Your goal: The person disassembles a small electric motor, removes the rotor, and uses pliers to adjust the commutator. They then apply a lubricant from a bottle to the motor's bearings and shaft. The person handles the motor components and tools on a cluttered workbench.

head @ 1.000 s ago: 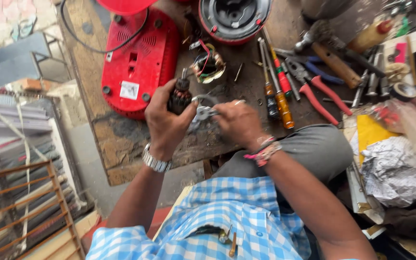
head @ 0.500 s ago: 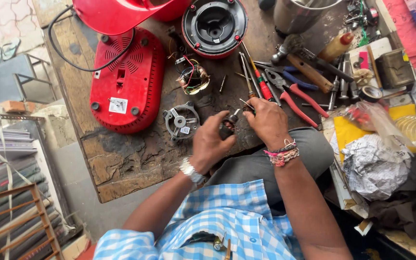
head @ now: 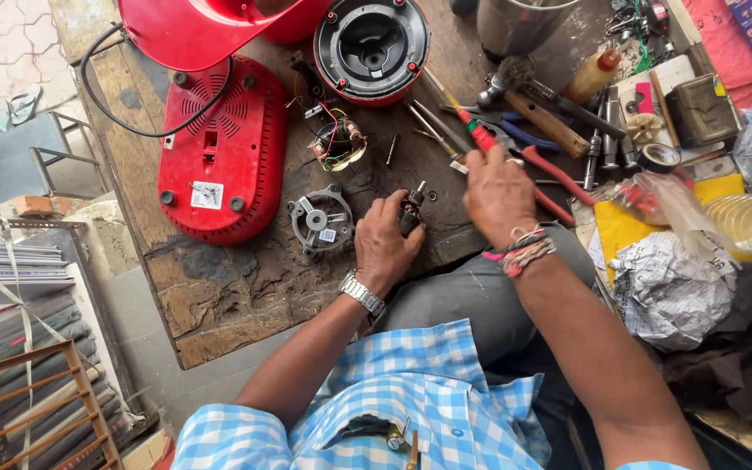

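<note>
I see a small dark motor armature [head: 410,211], its short metal shaft pointing up and away, sitting on the worn wooden workbench [head: 219,305] just in front of the person's lap. The left hand [head: 386,245] curls its fingers closed around it, which looks like a way to keep it from rolling. The right hand [head: 498,193] hovers just to the right, fingers closed on a red-handled screwdriver [head: 473,130] angled away from the body; I judge the tool is held ready for the armature. Just left of the left hand lies a grey metal motor bracket [head: 321,222], apart from it. Beyond that a red appliance base [head: 215,148] lies face down, near a round red motor housing [head: 372,48] and a bundle of wired coil [head: 339,142]. Pliers and other tools [head: 559,122] spread to the right, within reach.
</note>
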